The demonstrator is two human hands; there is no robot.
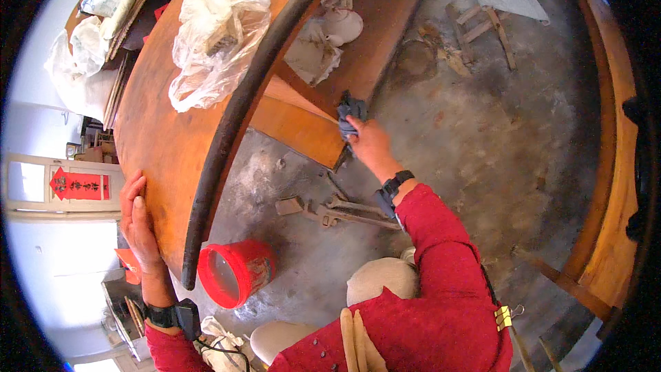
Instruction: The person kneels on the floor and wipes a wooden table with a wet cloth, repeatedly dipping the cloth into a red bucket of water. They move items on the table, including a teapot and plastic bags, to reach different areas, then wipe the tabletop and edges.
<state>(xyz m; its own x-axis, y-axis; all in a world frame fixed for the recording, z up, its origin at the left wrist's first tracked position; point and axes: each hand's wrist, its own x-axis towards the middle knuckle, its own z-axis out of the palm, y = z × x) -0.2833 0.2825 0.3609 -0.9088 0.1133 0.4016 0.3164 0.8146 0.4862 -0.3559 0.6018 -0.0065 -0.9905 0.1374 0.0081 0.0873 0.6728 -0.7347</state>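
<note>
My right hand [369, 142] presses a bunched dark grey cloth [352, 116] on the corner of a low wooden board [372, 57] of the furniture, near the centre of the view. My left hand [138, 219] rests on the outer edge of the varnished wooden top [170, 129], holding nothing, fingers partly spread. A crumpled clear plastic bag [222, 26] with something inside lies on that top. Beyond the cloth, a white bundle [315, 51] and a round white object [343, 26] lie on the low board. An orange-brown wooden panel [299, 129] adjoins the board's corner.
A red bucket [263, 268] holding greyish liquid stands on the concrete floor below the top. Near it lie metal tools, one a wrench [356, 209]. A wooden stool [496, 26] with a pale cover stands at the upper right, and a long wooden piece [609, 165] curves along the right side.
</note>
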